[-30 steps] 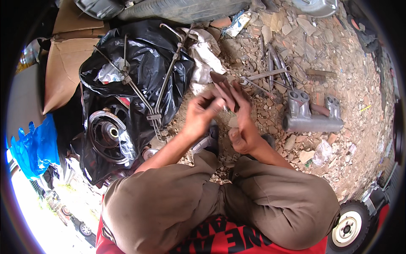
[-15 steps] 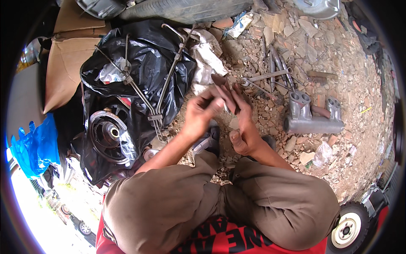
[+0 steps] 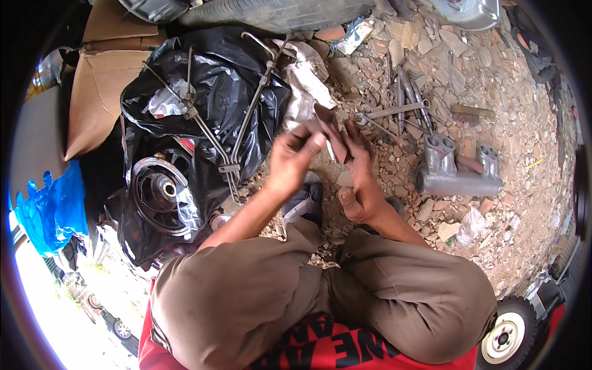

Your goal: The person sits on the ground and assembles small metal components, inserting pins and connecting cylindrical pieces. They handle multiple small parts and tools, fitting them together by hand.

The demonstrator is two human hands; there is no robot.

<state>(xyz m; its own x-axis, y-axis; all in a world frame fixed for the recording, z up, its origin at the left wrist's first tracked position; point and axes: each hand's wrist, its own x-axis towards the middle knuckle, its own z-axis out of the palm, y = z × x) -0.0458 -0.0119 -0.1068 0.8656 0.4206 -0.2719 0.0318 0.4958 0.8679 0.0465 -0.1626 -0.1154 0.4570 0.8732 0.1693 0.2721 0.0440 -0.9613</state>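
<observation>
My left hand (image 3: 291, 161) pinches a folded reddish-brown sheet that looks like sandpaper (image 3: 330, 126) between thumb and fingers. My right hand (image 3: 362, 169) lies against the sheet's right side, its fingers stretched out and its thumb apart. A thin, bright metal rod (image 3: 332, 151) shows just below the sheet, between the hands; whether a hand holds it cannot be made out. Close to the right fingers, a combination wrench (image 3: 394, 111) rests on the rubble. To the left of my left hand, bent metal rods (image 3: 250, 111) lie over a black plastic bag (image 3: 213, 68).
A grey cast-metal part with round openings (image 3: 459, 183) sits at the right among stone chips. A round wheel-like part (image 3: 161, 196) lies in black plastic at the left. A tyre (image 3: 271, 15) lines the far edge. A white cloth (image 3: 302, 92) is crumpled beyond my hands.
My left hand has shifted slightly along the sheet, and more of the sheet and the thin rod now shows. The view has moved a little.
</observation>
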